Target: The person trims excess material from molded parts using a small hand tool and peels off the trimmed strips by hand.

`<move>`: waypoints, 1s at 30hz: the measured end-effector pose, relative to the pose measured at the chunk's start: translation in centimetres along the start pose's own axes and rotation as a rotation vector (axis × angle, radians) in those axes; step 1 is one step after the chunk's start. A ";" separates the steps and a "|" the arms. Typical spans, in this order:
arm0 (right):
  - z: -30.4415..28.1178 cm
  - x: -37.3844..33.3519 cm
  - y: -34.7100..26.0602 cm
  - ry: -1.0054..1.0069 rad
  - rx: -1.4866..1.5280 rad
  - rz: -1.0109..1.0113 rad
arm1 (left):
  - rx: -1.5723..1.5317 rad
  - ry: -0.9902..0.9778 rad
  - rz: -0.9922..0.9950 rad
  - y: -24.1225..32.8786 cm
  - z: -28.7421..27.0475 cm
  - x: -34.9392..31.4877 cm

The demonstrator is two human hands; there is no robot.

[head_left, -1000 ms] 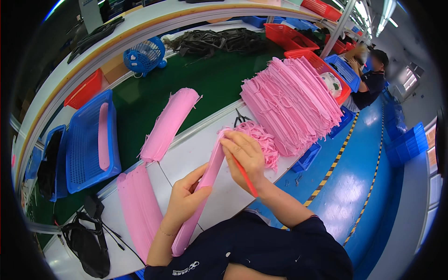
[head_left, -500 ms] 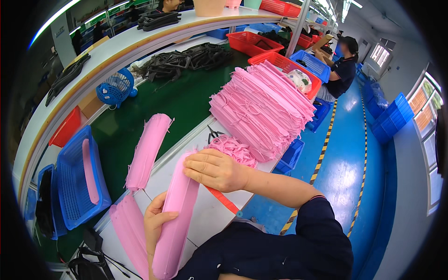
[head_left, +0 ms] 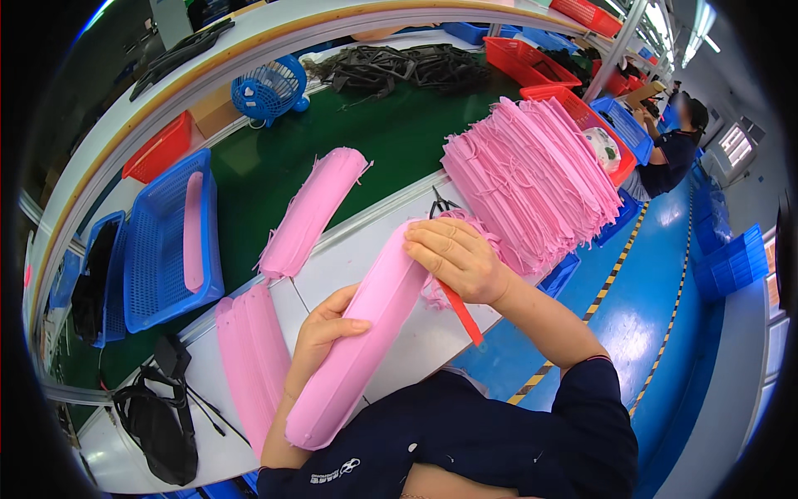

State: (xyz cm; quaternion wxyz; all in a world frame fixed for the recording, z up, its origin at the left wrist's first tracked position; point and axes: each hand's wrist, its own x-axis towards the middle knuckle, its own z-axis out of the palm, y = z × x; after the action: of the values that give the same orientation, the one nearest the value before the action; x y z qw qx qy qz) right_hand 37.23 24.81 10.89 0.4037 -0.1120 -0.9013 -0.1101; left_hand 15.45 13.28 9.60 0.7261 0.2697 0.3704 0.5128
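A long, rounded pink fabric bundle [head_left: 374, 333] lies slantwise across my front, held in both hands. My left hand [head_left: 328, 328] is closed round its left side near the middle, thumb on top. At the far end, my right hand [head_left: 461, 262] is closed over the edge, fingers curled on the fabric. A flat red strip [head_left: 461, 314] sticks out below my right hand; its upper end is hidden. Beyond lies a similar pink bundle [head_left: 316, 212], and flatter pink pieces [head_left: 253, 358] rest left of my left forearm.
A tall pile of pink fabric pieces [head_left: 532, 187] stands at right, beside a black hand tool [head_left: 442, 200]. At left are a blue basket [head_left: 170, 287], a blue fan [head_left: 268, 91] and a black bag [head_left: 158, 432]. A co-worker [head_left: 675, 154] sits at far right.
The view has shifted, so the table's things appear farther right and higher. Both hands still hold the pink bundle, which now lies more slanted.
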 end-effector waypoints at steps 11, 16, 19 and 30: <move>3.3 -6.3 2.2 0.027 0.155 1.005 | 0.097 0.024 0.108 0.0 -1.4 0.1; 1.8 -4.0 0.0 0.577 1.651 1.384 | 0.140 -0.078 0.066 -0.2 -1.5 0.8; 2.4 -2.6 -1.3 0.546 1.867 1.298 | 0.170 -0.127 0.067 -0.6 -2.0 1.1; 2.0 -0.6 -3.1 0.560 1.514 1.259 | 1.376 0.193 0.623 -3.7 -0.7 1.4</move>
State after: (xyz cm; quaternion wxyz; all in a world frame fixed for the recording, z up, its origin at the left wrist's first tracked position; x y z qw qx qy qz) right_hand 35.32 22.34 8.85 0.5491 -0.2509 -0.3855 0.6978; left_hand 17.24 13.41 5.97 0.1804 0.7077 0.5751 0.3686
